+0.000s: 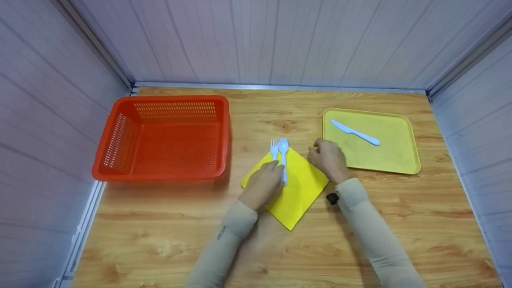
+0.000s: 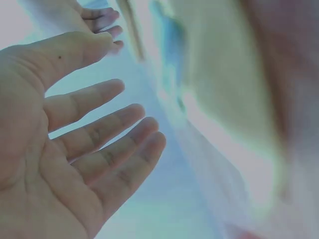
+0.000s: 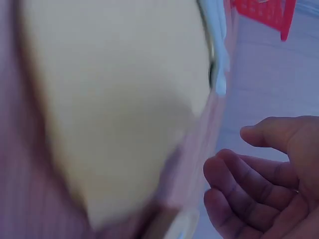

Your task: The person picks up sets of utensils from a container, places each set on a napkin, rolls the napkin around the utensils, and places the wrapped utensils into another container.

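Observation:
A yellow napkin (image 1: 302, 188) lies turned like a diamond on the table. On its upper part a white plastic fork (image 1: 274, 147) and a white plastic spoon (image 1: 283, 146) lie side by side, heads pointing away from me. My left hand (image 1: 264, 182) is over the fork's handle, which it hides, right beside the spoon. The left wrist view shows that hand (image 2: 94, 134) with fingers straight and spread, nothing held. My right hand (image 1: 330, 159) is between the napkin's right corner and the tray, its fingers (image 3: 234, 174) loosely bent around nothing.
At the right, a pale yellow tray (image 1: 384, 158) holds a white plastic knife (image 1: 356, 133) lying aslant. A red slotted basket (image 1: 160, 177) stands at the left. Panel walls (image 1: 256, 44) close off the wooden table (image 1: 160, 240) at the back and both sides.

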A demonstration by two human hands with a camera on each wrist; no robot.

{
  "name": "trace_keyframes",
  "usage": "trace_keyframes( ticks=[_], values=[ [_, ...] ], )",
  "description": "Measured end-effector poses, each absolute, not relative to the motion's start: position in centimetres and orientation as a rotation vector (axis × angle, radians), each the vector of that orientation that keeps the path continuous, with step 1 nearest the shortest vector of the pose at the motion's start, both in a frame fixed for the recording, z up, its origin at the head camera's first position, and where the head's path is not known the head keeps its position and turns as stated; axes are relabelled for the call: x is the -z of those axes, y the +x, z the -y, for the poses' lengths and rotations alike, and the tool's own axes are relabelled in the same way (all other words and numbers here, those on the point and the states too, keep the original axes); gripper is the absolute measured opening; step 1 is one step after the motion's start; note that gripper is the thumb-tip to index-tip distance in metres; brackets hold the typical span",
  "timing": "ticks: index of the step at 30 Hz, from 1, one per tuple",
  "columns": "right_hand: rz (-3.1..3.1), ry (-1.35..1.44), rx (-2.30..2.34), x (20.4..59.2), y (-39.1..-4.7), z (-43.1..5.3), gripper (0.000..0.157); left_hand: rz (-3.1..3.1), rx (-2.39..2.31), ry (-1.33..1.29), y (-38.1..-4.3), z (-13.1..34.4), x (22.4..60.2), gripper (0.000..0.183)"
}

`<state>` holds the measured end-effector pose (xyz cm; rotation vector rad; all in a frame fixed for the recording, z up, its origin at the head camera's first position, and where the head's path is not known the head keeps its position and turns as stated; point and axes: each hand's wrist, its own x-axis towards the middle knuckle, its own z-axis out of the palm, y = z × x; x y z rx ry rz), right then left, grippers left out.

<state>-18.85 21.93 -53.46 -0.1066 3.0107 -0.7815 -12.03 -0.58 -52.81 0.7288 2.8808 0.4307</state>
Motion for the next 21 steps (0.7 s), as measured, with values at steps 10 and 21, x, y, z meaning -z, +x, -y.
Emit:
trace_keyframes(
  ticks=[10,21],
  values=[
    [-3.155,-0.096,0.617,53.6,-21.7,-30.8,0.024,-2.762,-0.243,1.061,-14.8,-8.0,53.4,0.051],
    [-3.159,-0.02,0.484,55.0,-23.6,-35.9,0.025,-2.67,-0.032,1.152,-16.2,-13.3,54.3,0.05]
  ],
)
